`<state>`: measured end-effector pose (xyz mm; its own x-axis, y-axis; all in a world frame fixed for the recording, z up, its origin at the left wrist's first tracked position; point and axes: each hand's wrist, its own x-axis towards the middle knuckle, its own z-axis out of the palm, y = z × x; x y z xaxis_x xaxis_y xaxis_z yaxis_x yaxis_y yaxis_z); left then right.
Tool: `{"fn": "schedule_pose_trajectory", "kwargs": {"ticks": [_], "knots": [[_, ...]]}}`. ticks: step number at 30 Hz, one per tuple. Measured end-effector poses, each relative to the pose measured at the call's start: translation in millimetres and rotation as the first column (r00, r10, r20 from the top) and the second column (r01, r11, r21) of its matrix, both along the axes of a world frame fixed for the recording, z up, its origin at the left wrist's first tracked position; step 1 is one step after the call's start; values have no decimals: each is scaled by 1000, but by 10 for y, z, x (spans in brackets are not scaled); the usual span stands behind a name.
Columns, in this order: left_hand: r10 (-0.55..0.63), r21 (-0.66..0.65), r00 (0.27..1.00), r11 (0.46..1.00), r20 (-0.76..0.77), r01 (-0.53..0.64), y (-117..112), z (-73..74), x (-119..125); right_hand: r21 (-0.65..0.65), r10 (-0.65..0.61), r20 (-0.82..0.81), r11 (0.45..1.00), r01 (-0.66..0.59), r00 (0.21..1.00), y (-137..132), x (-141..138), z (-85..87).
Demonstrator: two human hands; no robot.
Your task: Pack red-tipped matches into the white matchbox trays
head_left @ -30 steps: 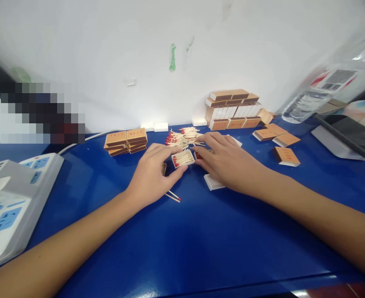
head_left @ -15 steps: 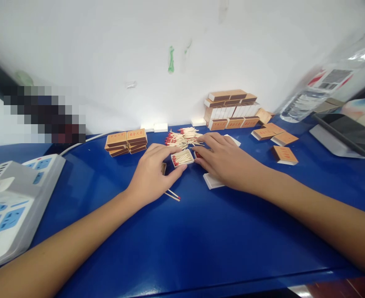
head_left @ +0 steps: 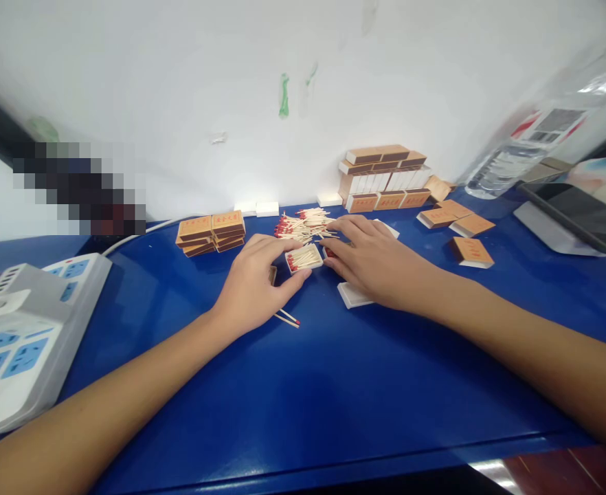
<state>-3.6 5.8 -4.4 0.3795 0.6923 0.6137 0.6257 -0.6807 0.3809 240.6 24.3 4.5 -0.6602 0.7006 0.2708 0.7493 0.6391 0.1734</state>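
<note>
Between the thumb and fingers of my left hand [head_left: 256, 282] is a small white matchbox tray [head_left: 304, 258] filled with red-headed matches. My right hand [head_left: 367, 261] curls over a second tray [head_left: 326, 253], of which only an edge and some red match heads show; the rest is hidden under the fingers. Behind both hands lies a loose pile of matches [head_left: 306, 223]. Two stray matches [head_left: 287, 318] rest below my left hand, and a matchbox piece [head_left: 272, 275] peeks out behind it. A white tray [head_left: 352, 295] lies partly under my right wrist.
Stacked matchboxes [head_left: 210, 232] stand left of the pile, and a larger stack [head_left: 385, 180] leans by the wall. Loose matchboxes [head_left: 470, 252] lie to the right, near a water bottle [head_left: 519, 155] and a phone [head_left: 581, 216]. A power strip [head_left: 35, 344] sits at left on the blue table [head_left: 303, 405].
The view has shifted slightly. Both hands keep nearly the same place and grip, and the matches look unchanged.
</note>
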Motion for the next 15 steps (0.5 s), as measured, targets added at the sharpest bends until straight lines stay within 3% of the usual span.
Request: {"fn": "schedule_pose_trajectory", "kwargs": {"ticks": [15], "knots": [[-7, 0, 1000, 1000, 4, 7, -3, 6, 5, -16, 38, -49, 999, -39, 998, 13, 14, -13]]}}
